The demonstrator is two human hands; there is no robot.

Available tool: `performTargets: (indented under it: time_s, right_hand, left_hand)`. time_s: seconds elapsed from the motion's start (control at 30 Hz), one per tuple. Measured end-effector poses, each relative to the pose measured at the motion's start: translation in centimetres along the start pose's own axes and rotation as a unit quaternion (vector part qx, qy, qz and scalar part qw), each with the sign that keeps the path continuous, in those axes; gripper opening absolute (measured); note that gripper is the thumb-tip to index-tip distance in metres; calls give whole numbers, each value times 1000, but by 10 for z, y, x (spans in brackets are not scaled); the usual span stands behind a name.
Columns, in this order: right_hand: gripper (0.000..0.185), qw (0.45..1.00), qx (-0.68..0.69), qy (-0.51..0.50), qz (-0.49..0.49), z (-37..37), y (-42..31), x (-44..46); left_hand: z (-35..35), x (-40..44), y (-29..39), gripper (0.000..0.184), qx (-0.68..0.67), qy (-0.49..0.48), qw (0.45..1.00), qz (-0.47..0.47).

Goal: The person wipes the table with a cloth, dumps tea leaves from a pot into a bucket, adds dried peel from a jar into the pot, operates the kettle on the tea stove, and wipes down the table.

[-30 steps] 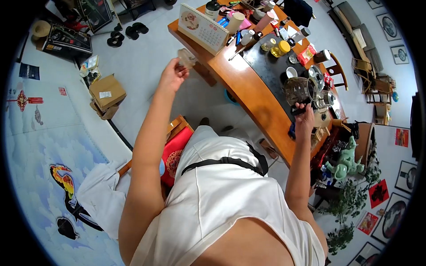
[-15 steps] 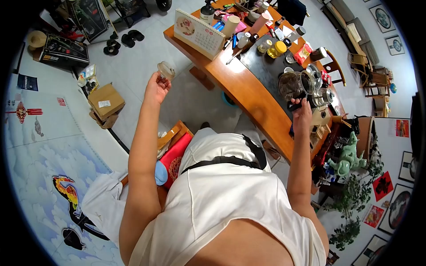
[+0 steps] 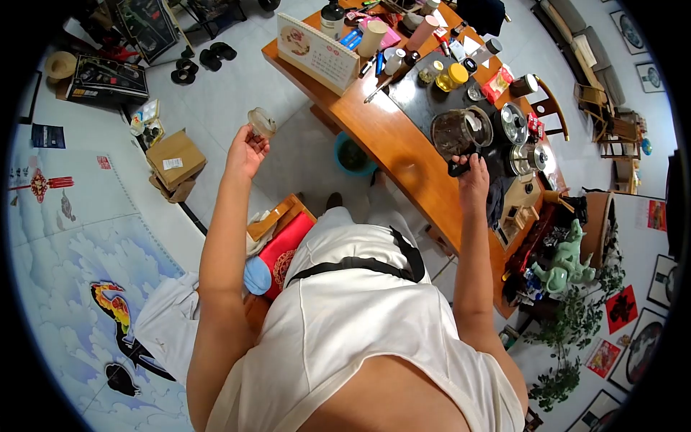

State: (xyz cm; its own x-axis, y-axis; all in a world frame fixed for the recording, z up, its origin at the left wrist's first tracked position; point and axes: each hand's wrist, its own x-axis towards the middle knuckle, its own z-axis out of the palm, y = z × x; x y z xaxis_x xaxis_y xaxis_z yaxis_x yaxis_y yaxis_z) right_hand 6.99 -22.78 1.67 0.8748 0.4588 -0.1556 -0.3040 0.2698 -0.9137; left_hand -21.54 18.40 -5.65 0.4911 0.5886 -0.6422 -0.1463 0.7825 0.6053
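Grasps a clear, round, shallow lid (image 3: 261, 122) by its edge in the left hand (image 3: 248, 150), out over the grey tiled floor (image 3: 288, 155), clear of the calendar end of the glossy orange-brown wooden surface (image 3: 410, 173). Grips the black handle (image 3: 458, 167) of a brownish, see-through glass pot (image 3: 452, 135) in the right hand (image 3: 473, 176), with fingers closed round it. Keeps the pot open at the top, at the near edge of the black tray (image 3: 421, 101); cannot tell if touching it. Near the pot, shows a round glass-and-metal lid (image 3: 514, 124), a shiny metal kettle (image 3: 529, 160) and a yellow-lidded clear jar (image 3: 452, 77). Down on the floor, beside the surface, shows a round turquoise basin (image 3: 353, 155) with dark contents.
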Motion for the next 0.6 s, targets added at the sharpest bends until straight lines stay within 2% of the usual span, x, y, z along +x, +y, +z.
performTargets:
  time_s: [0.17,0.5,0.6]
  right_hand:
    - [14,1000,-5,-7,-13,1,16,-2]
    - [13,1000,6,-6,5,-5,27,-16]
    - [13,999,-9,21,38,-7,25,-24]
  left_hand:
    - [15,3,-18,22,37,0,999,-39]
    - [96,4,-46,23,115,-58,989,-72]
    - [119,14,-68,23,147,-77,982,-90]
